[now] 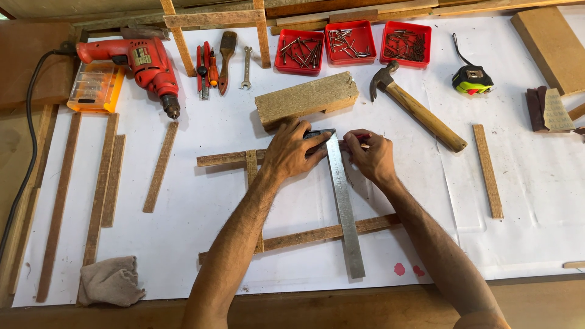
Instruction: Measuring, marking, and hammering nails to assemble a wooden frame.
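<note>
**Square pressed down, pencil at its edge**

Here, pressing flat with the left hand [297, 152] on the head of the metal try square [343, 201], fingers spread and not closed around anything, probably to stop the blade from sliding. Blade lying across both wooden strips of the frame [317, 233], near the middle of the white-covered desk [201, 128]. Pinching a red pencil [359, 137] with the right hand [370, 157], fingers tight together on it, tip just beside the blade where it crosses the upper strip, so the steel edge can guide it. Just behind the hands, a thick wooden block [306, 99]. Further right a hammer [417, 108], and well apart on the left a red drill [143, 64].
</note>
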